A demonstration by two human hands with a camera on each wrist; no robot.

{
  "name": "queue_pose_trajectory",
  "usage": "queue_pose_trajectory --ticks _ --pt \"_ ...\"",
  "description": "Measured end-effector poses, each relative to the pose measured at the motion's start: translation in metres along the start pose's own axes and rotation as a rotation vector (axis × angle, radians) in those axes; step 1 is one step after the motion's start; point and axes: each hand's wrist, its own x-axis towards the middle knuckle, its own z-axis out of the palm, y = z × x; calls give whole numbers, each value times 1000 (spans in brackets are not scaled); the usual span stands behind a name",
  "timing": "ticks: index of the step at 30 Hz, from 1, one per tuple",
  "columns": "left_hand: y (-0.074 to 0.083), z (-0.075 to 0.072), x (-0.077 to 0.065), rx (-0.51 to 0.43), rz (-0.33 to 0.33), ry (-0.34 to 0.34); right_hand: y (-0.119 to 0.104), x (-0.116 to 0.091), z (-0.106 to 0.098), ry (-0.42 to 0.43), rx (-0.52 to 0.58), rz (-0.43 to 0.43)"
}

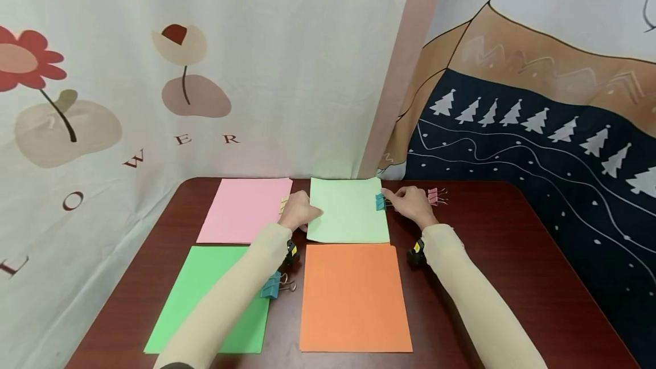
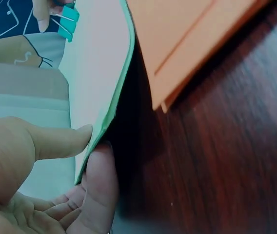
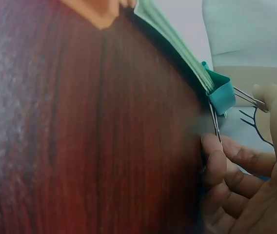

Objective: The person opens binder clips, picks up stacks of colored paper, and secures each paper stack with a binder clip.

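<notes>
My left hand (image 1: 299, 210) pinches the left edge of a pale green paper stack (image 1: 348, 209), thumb on top and fingers beneath, as the left wrist view shows. That edge is lifted a little off the table. On the stack's right edge sits a teal binder clip (image 1: 380, 202). My right hand (image 1: 414, 205) holds the clip's wire handles, the thumb at one handle and a fingertip at the other. Several sheet edges lie inside the clip's mouth (image 3: 222, 97) in the right wrist view.
Pink paper (image 1: 246, 209) lies at the back left with a yellow clip (image 1: 283, 203), partly hidden by my left hand. Green paper (image 1: 205, 295) with a blue binder clip (image 1: 270, 285) is front left. Orange paper (image 1: 355, 300) lies front centre. A pink clip (image 1: 433, 196) is beyond my right hand.
</notes>
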Motion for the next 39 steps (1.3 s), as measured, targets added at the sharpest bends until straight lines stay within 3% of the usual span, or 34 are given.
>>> queue_pose_trajectory --ticks 5,12,18,22,31,39 --pt "1 3 -1 61 20 -9 1 -2 -3 14 -50 -25" --pt "12 1 -11 214 -4 -2 4 -3 -5 -13 -80 -46" --pt "17 -10 -25 250 80 77 3 -5 -11 -15 -69 -88" --pt "19 -18 -36 200 147 111 4 -8 -17 11 -40 -121" --pt "15 -28 -66 25 223 137 6 -15 -38 49 -23 -151" --pt "9 -23 -94 48 246 86 8 -23 -54 74 -95 -132"
